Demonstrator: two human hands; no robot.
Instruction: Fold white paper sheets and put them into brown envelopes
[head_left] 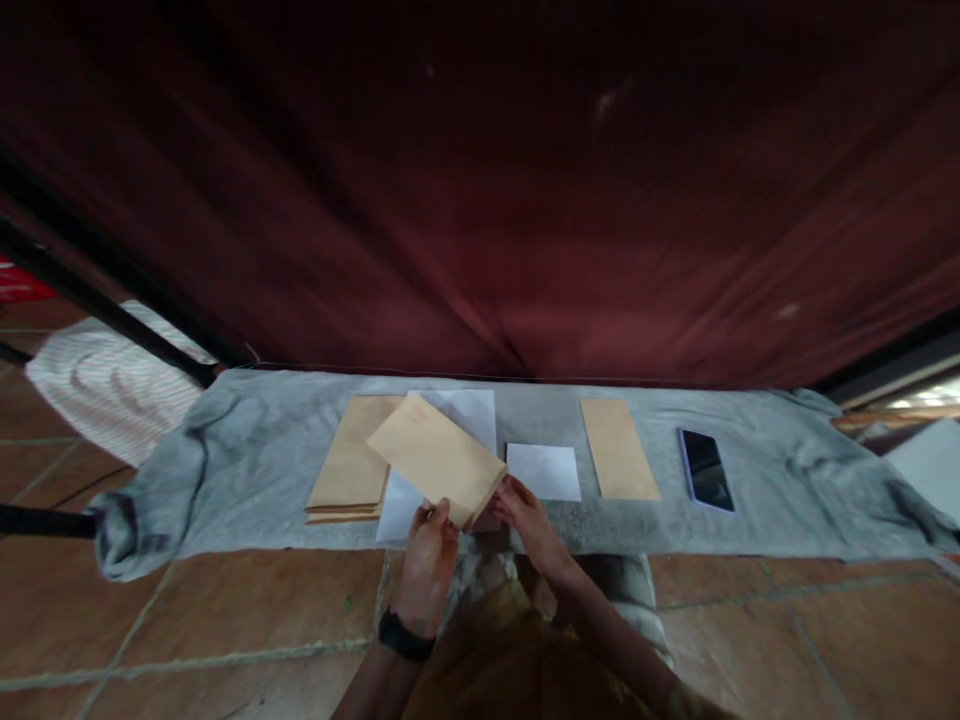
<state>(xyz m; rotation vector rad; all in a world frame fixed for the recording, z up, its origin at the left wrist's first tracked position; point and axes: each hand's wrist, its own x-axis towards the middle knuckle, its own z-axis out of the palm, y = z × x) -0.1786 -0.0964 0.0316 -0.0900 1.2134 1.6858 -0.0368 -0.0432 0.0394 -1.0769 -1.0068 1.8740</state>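
Observation:
A brown paper envelope with a small reddish print is held tilted above the cloth. My left hand pinches its near edge, thumb on top. At its right end, my right hand grips the edge with its fingertips, which are partly hidden by the paper. Beneath the envelope lie white paper sheets, mostly covered. To the left sits a stack of brown envelopes. Just beyond my right hand is a pile of small white cards.
Farther right, a single brown envelope and a phone lie on the grey cloth over the narrow table. A dark red curtain hangs along the far edge. Striped fabric is at the left.

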